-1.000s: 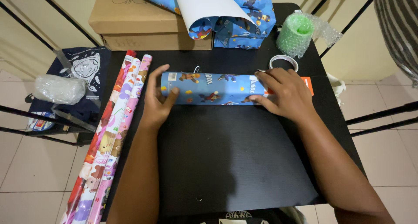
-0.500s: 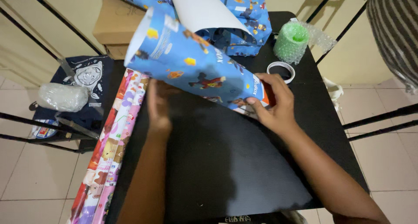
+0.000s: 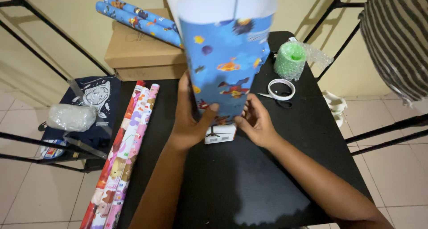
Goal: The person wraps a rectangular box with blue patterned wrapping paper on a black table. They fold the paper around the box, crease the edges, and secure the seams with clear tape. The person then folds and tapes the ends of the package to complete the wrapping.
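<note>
The blue-wrapped box (image 3: 225, 73) stood on end on the black worktop (image 3: 267, 166), its white bottom end just showing; the left hand (image 3: 189, 120) held a close grip round its lower side and the right hand (image 3: 255, 121) cupped the other — keeping it upright called for even pressure low down.

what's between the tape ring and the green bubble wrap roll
Head view: only bare black table between the tape ring and the green bubble wrap roll.

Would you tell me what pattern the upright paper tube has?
Blue with cartoon figures, white inside; tube, head view.
</note>
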